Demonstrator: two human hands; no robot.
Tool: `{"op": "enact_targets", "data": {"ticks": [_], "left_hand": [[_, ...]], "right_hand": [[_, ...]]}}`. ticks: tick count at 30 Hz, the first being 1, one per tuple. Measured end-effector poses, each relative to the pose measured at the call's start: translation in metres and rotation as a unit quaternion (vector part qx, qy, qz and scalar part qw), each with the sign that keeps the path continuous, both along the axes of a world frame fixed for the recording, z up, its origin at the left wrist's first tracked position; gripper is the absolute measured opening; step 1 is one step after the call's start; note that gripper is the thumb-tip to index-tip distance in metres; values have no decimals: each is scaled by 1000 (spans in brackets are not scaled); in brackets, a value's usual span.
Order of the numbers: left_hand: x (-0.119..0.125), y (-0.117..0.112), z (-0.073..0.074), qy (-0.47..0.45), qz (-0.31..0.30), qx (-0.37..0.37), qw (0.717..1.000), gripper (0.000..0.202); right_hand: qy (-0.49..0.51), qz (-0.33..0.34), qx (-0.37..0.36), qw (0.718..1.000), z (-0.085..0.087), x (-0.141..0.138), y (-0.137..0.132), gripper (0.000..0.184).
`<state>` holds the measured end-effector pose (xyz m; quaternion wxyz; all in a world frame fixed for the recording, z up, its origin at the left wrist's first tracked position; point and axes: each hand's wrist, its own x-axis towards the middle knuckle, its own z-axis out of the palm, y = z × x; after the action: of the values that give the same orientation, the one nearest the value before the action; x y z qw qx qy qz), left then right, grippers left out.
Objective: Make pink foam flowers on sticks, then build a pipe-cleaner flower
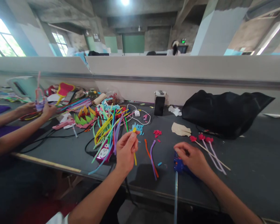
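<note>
My left hand [126, 152] is closed in a pinch on a yellow pipe cleaner [135, 159]. Its top end pokes out above the fingertips and its lower end hangs below. My right hand [193, 158] is held over a blue glue gun [178, 165], fingers curled together; whether they grip anything is hidden. A clear glue stick [176, 196] juts from the gun past the table edge. Between my hands lie an orange pipe cleaner [147, 147] and a purple pipe cleaner [152, 155], with a small blue piece [160, 164] beside them.
A heap of coloured pipe cleaners [107, 124] partly covers a purple power strip [104, 153]. Behind are blue snippets [138, 128], red snippets [157, 133] and a phone [159, 105]. Red-tipped stems [212, 152] and a black bag [224, 112] lie right. A co-worker's hands [46, 110] work at left.
</note>
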<state>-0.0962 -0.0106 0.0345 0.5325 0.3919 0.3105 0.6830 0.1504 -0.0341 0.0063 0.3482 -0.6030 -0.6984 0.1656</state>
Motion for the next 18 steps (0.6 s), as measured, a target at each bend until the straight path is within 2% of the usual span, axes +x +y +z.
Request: {"op": "enact_targets", "data": {"ticks": [3,5,7,11,14,18], "left_hand": [[-3,0,-2,-2,1,-10,1000,20],[-4,-1,-4,-1,0,-19,1000,20],[-4,-2,-5,1,1,-24,1000,20],[-5,-2,-5,8,1,-29,1000,20],[-6,-2,-4,13,-2,-44,999,22],[-5,-3,-3,16,-12,-63,998,25]], "right_hand": [[-65,82,-9,994,4,-21,36,30],[-85,122,-17,989,4,-38,64,21],[-96,131,-31,986,0,-57,92,16],[-122,123,-69,983,-18,-88,136,20],[-147,120,-94,977,-30,-100,152,29],[-180,129,-111,969,-34,-105,154,31]]}}
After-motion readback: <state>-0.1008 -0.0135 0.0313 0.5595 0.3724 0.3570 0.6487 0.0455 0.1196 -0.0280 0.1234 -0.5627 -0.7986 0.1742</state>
